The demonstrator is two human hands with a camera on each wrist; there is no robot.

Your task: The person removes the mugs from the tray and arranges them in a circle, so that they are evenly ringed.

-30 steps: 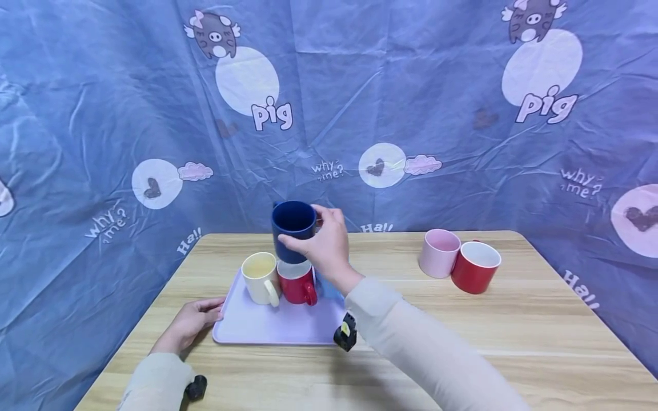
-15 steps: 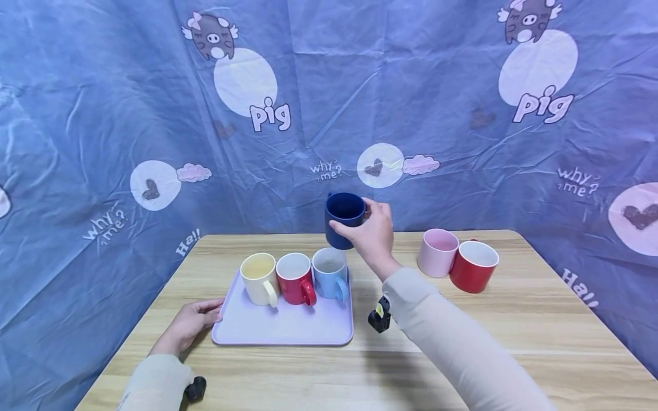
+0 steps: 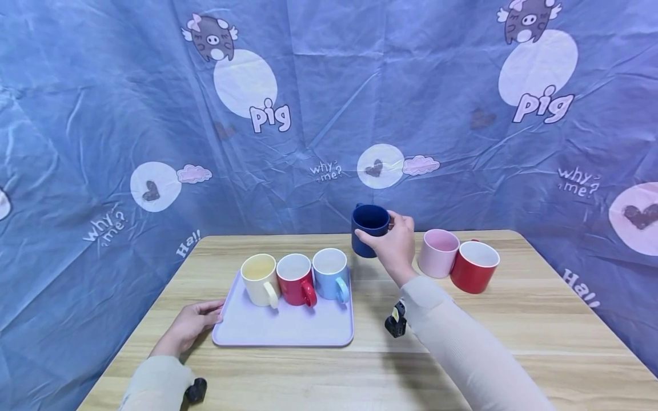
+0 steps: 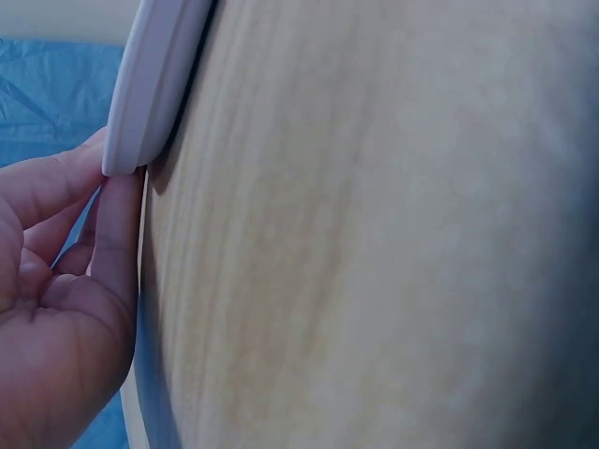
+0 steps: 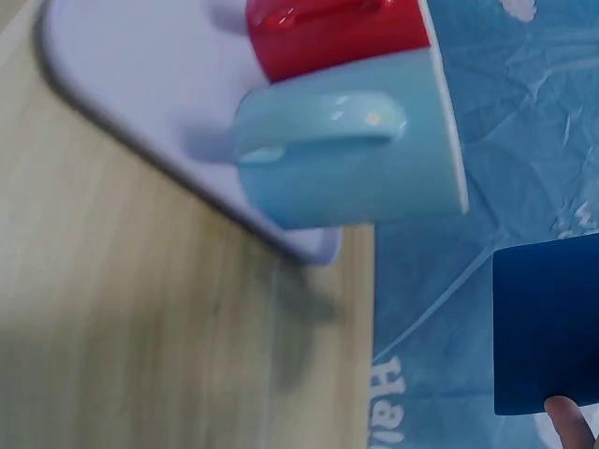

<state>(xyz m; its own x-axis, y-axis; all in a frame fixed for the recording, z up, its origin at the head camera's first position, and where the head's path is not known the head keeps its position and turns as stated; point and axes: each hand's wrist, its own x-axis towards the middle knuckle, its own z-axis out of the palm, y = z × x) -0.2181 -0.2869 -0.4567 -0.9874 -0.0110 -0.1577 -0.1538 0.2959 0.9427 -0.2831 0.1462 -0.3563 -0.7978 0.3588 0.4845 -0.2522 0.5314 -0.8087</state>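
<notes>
In the head view my right hand (image 3: 394, 245) grips a dark blue mug (image 3: 366, 242) by its side, thumb on the near wall. The mug is upright and appears raised over the back of the table; the right wrist view catches its dark side (image 5: 547, 327) and a fingertip. My left hand (image 3: 191, 325) pinches the left rim of a lilac tray (image 3: 283, 331), as the left wrist view shows up close. Along the tray's back stand a cream mug (image 3: 257, 282), a red mug (image 3: 292, 285) and a light blue mug (image 3: 328, 279), handles facing me.
Right of my right hand, a pink mug (image 3: 434, 260) and a larger red mug (image 3: 473, 274) stand side by side on the wooden table (image 3: 534, 342). A blue printed cloth (image 3: 329, 114) hangs behind the table and along its sides.
My right hand has carried the dark blue mug rightward from above the tray's mugs to beyond the tray's right edge, lowering it slightly lately. The left hand and tray have stayed put.
</notes>
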